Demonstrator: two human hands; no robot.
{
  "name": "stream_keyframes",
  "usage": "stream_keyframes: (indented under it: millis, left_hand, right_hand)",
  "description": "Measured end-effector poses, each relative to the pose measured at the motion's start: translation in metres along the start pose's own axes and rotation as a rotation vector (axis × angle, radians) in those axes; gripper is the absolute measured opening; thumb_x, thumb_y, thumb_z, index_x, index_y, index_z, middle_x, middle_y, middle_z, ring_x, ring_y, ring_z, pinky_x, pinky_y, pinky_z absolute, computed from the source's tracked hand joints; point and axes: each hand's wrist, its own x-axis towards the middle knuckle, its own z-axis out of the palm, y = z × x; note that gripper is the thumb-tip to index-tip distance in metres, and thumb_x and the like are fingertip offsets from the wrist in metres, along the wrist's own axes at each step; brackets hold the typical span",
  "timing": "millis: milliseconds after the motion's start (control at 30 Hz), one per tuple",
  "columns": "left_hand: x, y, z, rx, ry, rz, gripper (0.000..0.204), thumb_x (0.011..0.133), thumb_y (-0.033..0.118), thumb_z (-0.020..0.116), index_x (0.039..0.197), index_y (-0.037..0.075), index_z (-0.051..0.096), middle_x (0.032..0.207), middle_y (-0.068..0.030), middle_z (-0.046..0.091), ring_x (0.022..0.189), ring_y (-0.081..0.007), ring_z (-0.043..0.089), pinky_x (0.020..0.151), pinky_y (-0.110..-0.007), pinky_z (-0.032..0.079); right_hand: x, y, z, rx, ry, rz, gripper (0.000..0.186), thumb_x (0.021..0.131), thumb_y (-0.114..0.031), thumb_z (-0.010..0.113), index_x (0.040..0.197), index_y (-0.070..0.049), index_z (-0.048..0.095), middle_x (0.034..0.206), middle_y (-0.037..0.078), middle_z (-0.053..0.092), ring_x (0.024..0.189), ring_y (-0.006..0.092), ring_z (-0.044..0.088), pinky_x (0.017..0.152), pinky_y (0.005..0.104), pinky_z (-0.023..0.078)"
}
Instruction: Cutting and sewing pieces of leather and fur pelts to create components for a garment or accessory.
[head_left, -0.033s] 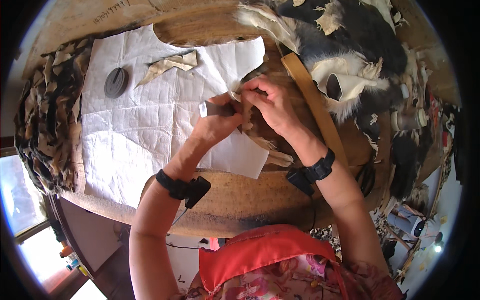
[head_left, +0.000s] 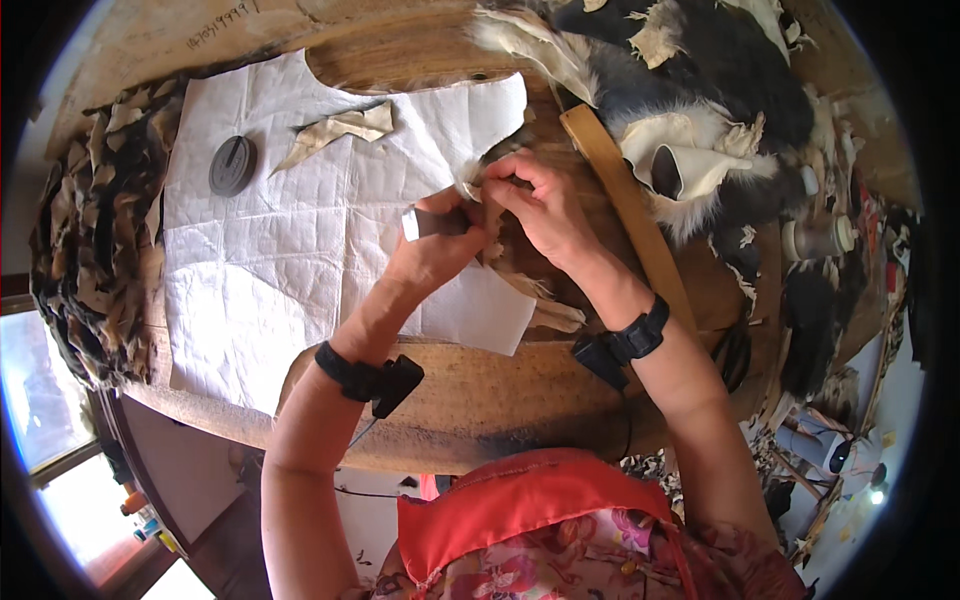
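Over the right edge of a large creased white sheet [head_left: 290, 230], my two hands are close together. My left hand [head_left: 440, 250] is closed around a dark, stubby object with a pale, shiny end [head_left: 432, 224]; its kind is unclear. Thumb and fingers of my right hand [head_left: 545, 205] pinch the edge of a pale piece of fur hide [head_left: 470, 186] at the sheet's edge. My fingers cover most of that piece, and the left fingertips are next to it. Narrow hide scraps [head_left: 530, 290] lie just below my hands.
A round grey disc [head_left: 233, 166] and a tan hide scrap [head_left: 340, 130] rest on the sheet. Dark fur strips [head_left: 100, 220] are heaped at left. A wooden bar [head_left: 630, 200] lies right of my hands, beside pale-and-black furs [head_left: 690, 160] and a jar [head_left: 820, 240].
My left hand and the dark object have shifted very slightly to the right and down. The white sheet has moved a touch. My right hand keeps its pinch.
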Motion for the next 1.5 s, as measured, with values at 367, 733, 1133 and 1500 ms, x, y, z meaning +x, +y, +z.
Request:
stream_keyframes:
  millis: [367, 733, 1133, 1500]
  left_hand:
    - [-0.022, 0.004, 0.011, -0.022, 0.054, -0.042, 0.012, 0.081, 0.011, 0.073, 0.091, 0.004, 0.073, 0.080, -0.0071, 0.073, 0.072, -0.0125, 0.067, 0.064, -0.035, 0.053]
    - [-0.027, -0.025, 0.023, -0.035, 0.237, 0.089, 0.025, 0.085, 0.022, 0.076, 0.092, 0.002, 0.064, 0.077, -0.0050, 0.063, 0.074, -0.0115, 0.057, 0.065, -0.032, 0.049]
    - [-0.058, 0.000, 0.049, -0.156, 0.502, 0.040, 0.009, 0.081, 0.008, 0.064, 0.089, 0.004, 0.062, 0.079, -0.0057, 0.064, 0.073, -0.0144, 0.059, 0.068, -0.031, 0.050]
    - [-0.098, -0.002, 0.081, -0.182, 0.532, -0.059, 0.009, 0.081, 0.006, 0.065, 0.088, 0.003, 0.061, 0.076, -0.0045, 0.064, 0.073, -0.0108, 0.060, 0.067, -0.028, 0.051]
  right_hand:
    - [-0.008, -0.029, -0.005, 0.043, -0.158, -0.060, 0.011, 0.090, -0.009, 0.070, 0.099, -0.001, 0.072, 0.094, 0.005, 0.068, 0.088, 0.0131, 0.064, 0.078, 0.0292, 0.052]
    - [-0.054, -0.057, -0.020, -0.120, -0.167, -0.186, 0.009, 0.092, -0.007, 0.069, 0.099, -0.003, 0.072, 0.090, 0.007, 0.069, 0.085, 0.0141, 0.067, 0.075, 0.0290, 0.053]
    - [-0.038, -0.042, -0.067, -0.849, 0.141, -0.539, 0.013, 0.088, -0.013, 0.072, 0.099, -0.005, 0.071, 0.096, 0.011, 0.064, 0.076, 0.0256, 0.062, 0.065, 0.0383, 0.051]
    - [-0.049, -0.023, -0.040, -0.556, -0.508, 0.202, 0.016, 0.082, -0.012, 0.069, 0.091, -0.001, 0.074, 0.070, 0.010, 0.069, 0.061, 0.0142, 0.062, 0.062, 0.0319, 0.050]
